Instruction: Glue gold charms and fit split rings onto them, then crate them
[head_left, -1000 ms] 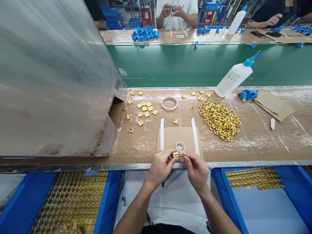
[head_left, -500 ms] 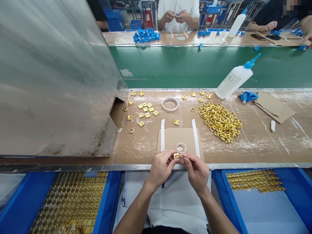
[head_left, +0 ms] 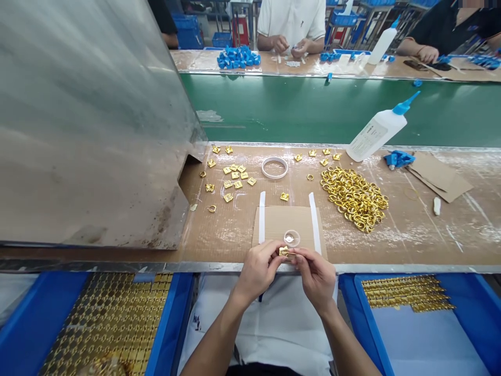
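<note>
While the left hand (head_left: 256,267) pinches a gold piece (head_left: 283,251), the right hand (head_left: 318,275), pinching a thin stick (head_left: 291,254), should move gently.

A factory workshop is indicated: a long green surface (head_left: 282,112), like a conveyor, is flanked by a near table (head_left: 391,250) and a far table (head_left: 270,65); gold rings (head_left: 354,198) are heaped on the right, blue trays (head_left: 475,297) are stocked with gold parts (head_left: 129,308) in rows, and the far table is staffed by co-workers (head_left: 291,21).
</note>
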The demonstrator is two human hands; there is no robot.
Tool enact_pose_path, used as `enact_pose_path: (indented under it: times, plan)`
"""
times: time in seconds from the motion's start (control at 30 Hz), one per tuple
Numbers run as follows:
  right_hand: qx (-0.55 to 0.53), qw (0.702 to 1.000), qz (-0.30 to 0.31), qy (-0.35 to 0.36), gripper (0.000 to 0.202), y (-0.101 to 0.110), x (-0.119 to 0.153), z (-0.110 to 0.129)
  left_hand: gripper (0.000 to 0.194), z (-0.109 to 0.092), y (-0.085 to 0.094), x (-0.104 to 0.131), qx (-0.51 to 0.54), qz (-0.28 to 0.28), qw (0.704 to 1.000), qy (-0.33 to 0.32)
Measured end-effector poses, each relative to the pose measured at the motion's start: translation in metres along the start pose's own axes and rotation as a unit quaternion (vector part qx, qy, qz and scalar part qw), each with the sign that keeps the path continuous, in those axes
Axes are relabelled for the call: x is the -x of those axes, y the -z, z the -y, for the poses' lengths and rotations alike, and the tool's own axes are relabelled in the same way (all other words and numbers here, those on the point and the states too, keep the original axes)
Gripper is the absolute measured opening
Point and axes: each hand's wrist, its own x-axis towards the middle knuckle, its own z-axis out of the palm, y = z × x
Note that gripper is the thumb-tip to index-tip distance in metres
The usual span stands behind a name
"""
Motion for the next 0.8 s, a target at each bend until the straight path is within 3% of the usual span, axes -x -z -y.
enact_pose_path:
  times: [0.8]
  plan:
    - [0.004, 1.0, 0.002, -0.004, 0.015, 0.0036, 0.0016, -0.0026, 0.02, 0.0023, -0.0014, 0.0009, 0.014, -0.001, 1.0, 0.001]
